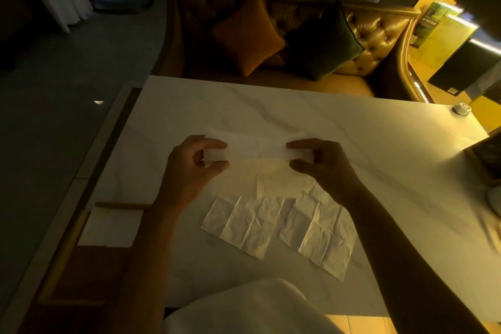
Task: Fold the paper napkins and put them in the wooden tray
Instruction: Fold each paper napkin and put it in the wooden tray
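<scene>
A white paper napkin (257, 148) is held stretched above the white marble table (352, 127). My left hand (189, 168) pinches its left end and my right hand (322, 168) pinches its right end, thumb and fingers closed on the paper. Below my hands lie unfolded, creased napkins (282, 225) spread flat on the table. The wooden tray (67, 247) sits at the table's left edge, with a folded white napkin (111, 226) lying in its far part.
A tufted sofa with an orange cushion (248, 32) and a dark green cushion (322, 40) stands beyond the table. A small round object (461, 109) rests at the far right corner. A dark box (488, 154) sits at the right edge.
</scene>
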